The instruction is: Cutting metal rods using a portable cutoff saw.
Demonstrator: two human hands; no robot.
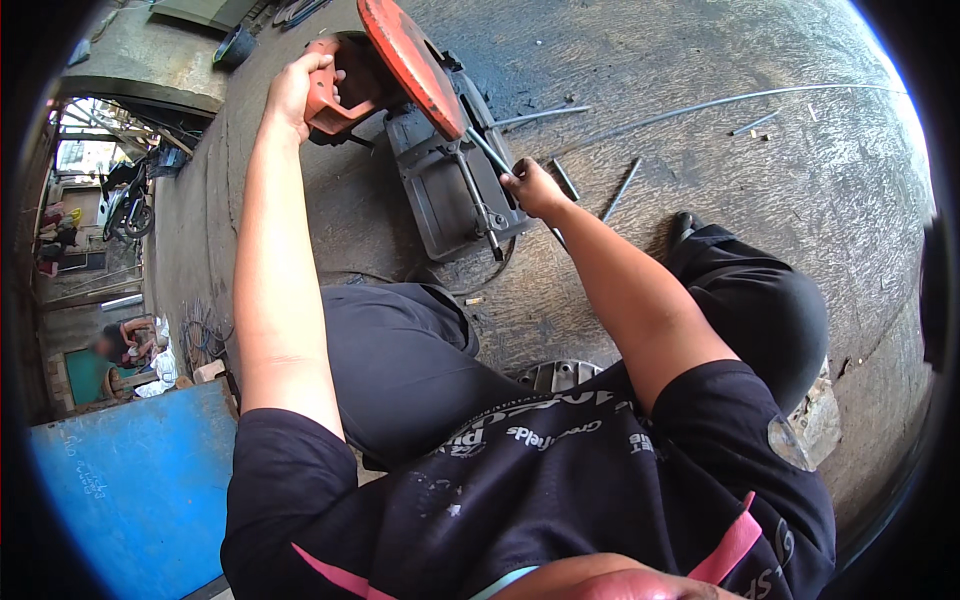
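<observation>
A chop saw with a red blade guard (412, 75) and a dark metal base (425, 195) stands on the floor in front of me. My left hand (290, 95) is wrapped round its red handle (322, 105), the arm stretched out. A thin metal rod (486, 150) lies across the base, one end reaching the lower edge of the guard. My right hand (537, 188) grips this rod just right of the base. The guard hides the blade, so I cannot tell whether it touches the rod. A clamp screw (475, 195) runs along the base beside the rod.
Loose rod pieces (622, 190) and a long thin grey line (720, 104) lie on the rough floor to the right. A cable (510, 255) curves near the base. A blue panel (140, 490) fills the lower left. Beyond are another person (130, 345) and a motorbike (130, 205).
</observation>
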